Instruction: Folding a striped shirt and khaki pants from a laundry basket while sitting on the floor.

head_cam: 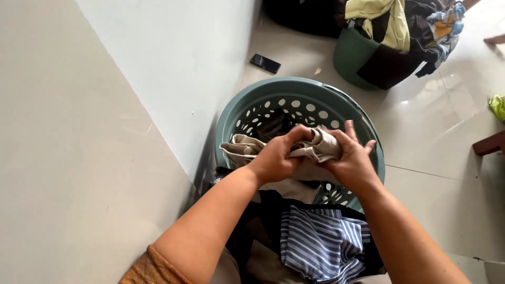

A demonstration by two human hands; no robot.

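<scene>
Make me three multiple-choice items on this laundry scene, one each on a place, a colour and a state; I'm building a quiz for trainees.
1. Where does the dark phone lie?
A. on the floor by the wall
B. inside the basket
C. on the striped cloth

2. What colour is the holed basket under the hands?
A. red
B. teal green
C. white

3. How do the hands stand on the beige cloth?
A. both hands grip it
B. only one hand touches it
C. neither hand touches it

Answers: 1 A, the phone rests on the tiles beside the wall. 2 B, its rim and wall are teal green. 3 A, the left hand and the right hand both close on the bunched cloth.
</scene>
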